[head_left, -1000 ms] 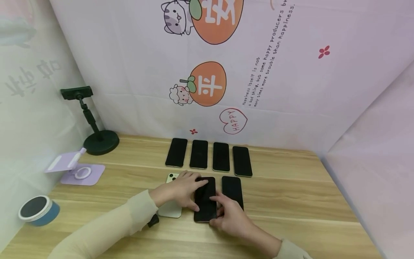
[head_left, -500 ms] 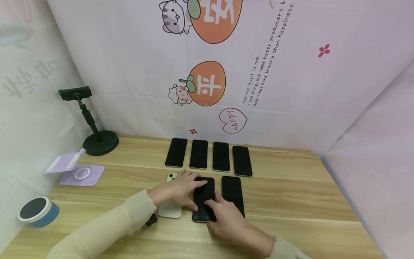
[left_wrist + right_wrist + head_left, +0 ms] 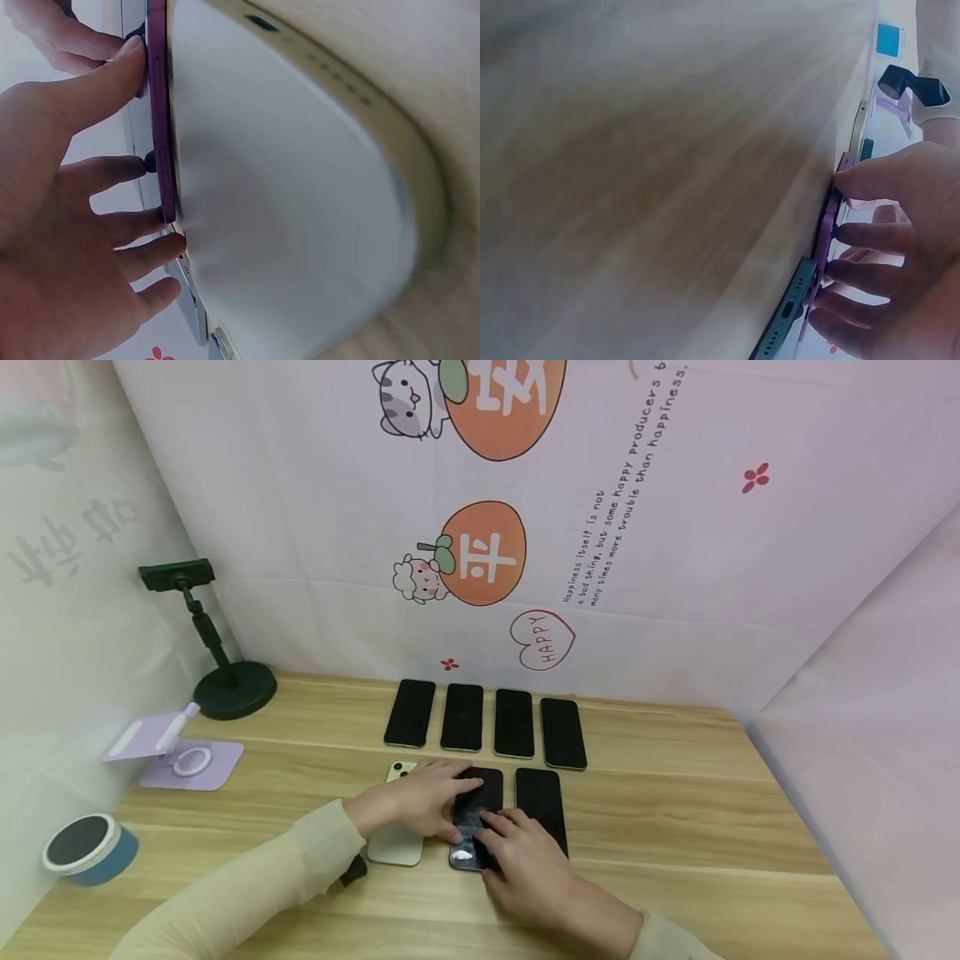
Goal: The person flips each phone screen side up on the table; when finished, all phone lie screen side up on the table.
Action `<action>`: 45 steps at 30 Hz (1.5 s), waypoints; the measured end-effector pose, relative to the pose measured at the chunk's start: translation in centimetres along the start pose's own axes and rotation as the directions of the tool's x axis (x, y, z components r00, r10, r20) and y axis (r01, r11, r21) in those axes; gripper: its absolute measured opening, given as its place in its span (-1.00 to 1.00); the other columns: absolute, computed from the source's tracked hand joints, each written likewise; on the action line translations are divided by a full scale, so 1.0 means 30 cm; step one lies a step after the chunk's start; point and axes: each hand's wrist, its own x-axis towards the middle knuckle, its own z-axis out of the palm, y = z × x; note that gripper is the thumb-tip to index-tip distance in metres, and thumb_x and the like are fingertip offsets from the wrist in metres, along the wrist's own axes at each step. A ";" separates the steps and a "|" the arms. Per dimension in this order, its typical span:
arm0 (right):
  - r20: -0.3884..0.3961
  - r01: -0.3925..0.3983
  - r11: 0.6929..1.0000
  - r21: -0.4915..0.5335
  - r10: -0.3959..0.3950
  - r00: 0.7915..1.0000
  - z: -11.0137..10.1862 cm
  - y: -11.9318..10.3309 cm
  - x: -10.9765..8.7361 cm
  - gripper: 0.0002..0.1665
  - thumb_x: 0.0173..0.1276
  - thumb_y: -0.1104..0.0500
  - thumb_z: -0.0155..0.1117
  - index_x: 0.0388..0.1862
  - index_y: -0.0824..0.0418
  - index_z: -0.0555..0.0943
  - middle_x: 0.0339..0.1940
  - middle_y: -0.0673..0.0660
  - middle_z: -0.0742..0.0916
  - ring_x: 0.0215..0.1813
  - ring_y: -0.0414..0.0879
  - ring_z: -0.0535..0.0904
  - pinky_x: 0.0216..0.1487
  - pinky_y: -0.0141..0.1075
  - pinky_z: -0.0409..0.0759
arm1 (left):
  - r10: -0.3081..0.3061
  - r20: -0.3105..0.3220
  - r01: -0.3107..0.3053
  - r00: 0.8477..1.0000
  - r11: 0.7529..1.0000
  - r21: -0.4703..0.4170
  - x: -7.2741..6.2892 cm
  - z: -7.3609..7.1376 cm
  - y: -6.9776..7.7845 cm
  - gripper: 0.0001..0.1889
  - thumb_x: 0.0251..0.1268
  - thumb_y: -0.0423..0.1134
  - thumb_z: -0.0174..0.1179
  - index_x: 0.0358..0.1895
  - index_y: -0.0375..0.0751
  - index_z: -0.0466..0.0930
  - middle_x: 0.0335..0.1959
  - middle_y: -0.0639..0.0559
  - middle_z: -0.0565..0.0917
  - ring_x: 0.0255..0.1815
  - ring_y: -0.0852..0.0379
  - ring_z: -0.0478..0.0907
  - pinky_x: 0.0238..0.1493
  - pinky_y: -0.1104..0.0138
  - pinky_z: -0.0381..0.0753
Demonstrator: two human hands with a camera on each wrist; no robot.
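A phone with a black screen (image 3: 489, 787) lies face up between both hands in the head view; a bright reflection shows on its lower part. Its purple edge (image 3: 159, 112) is plain in the left wrist view. My left hand (image 3: 420, 797) rests its thumb and forefinger on the screen's left side, the other fingers spread beyond the top. From the right, my right hand (image 3: 536, 864) lays extended fingertips on the lower screen, with the thumb at the bottom edge. Partly under my left hand is a pale phone (image 3: 397, 847), back up. To the right lies another black-screened phone (image 3: 540, 797).
Several more phones (image 3: 462, 717) stand in a row at the table's back. On the left are a black stand (image 3: 235, 689), a lilac folding stand (image 3: 225, 764) and a blue tub (image 3: 112, 858). A small black object (image 3: 354, 870) sits by the left sleeve.
My right hand has moved from the phone's right edge onto its lower screen. A bright reflection now shows there. My left hand stays nearly in place.
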 end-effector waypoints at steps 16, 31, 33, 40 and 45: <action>-0.103 0.110 0.989 -0.094 -0.120 0.987 0.021 -0.076 0.056 -0.52 0.46 -0.09 0.29 0.24 0.09 0.69 0.32 0.10 0.72 0.33 0.01 0.63 0.30 -0.02 0.66 | -0.047 -0.121 0.043 0.991 0.998 -0.038 -0.073 -0.044 -0.077 -0.43 0.51 -0.28 0.19 0.53 -0.24 0.38 0.60 -0.29 0.34 0.65 -0.29 0.25 0.62 -0.28 0.14; 0.031 0.153 0.986 -0.059 -0.152 0.988 0.027 -0.167 0.163 -0.38 0.48 -0.19 0.29 0.41 0.02 0.54 0.48 0.14 0.60 0.45 0.07 0.54 0.45 0.02 0.56 | -0.117 -0.005 0.115 0.993 0.986 -0.119 -0.210 -0.064 -0.202 -0.08 0.24 -0.11 0.49 0.60 -0.29 0.21 0.65 -0.30 0.25 0.66 -0.35 0.18 0.61 -0.33 0.13; 0.048 0.151 0.986 -0.072 -0.148 0.988 0.028 -0.173 0.173 -0.35 0.48 -0.20 0.29 0.44 0.01 0.52 0.50 0.15 0.57 0.46 0.08 0.54 0.46 0.03 0.55 | -0.115 0.006 0.115 0.993 0.985 -0.129 -0.216 -0.062 -0.206 0.01 0.16 -0.11 0.54 0.62 -0.29 0.16 0.67 -0.30 0.19 0.68 -0.37 0.12 0.59 -0.40 0.07; 0.042 0.150 0.980 -0.128 -0.146 0.988 0.029 -0.191 0.209 -0.31 0.45 -0.21 0.31 0.46 0.01 0.51 0.49 0.18 0.59 0.41 0.10 0.59 0.40 -0.02 0.60 | -0.117 0.004 0.117 0.993 0.986 -0.118 -0.223 -0.055 -0.220 0.12 0.02 -0.13 0.63 0.63 -0.26 0.14 0.67 -0.28 0.19 0.67 -0.38 0.12 0.56 -0.43 0.09; 0.044 0.128 0.979 -0.161 -0.122 0.992 0.037 -0.205 0.230 -0.30 0.44 -0.25 0.32 0.45 -0.01 0.52 0.48 0.18 0.60 0.37 0.10 0.62 0.31 -0.02 0.67 | -0.112 -0.001 0.111 0.994 0.987 -0.113 -0.229 -0.054 -0.221 0.11 0.01 -0.12 0.63 0.62 -0.28 0.16 0.67 -0.27 0.21 0.66 -0.38 0.14 0.58 -0.41 0.09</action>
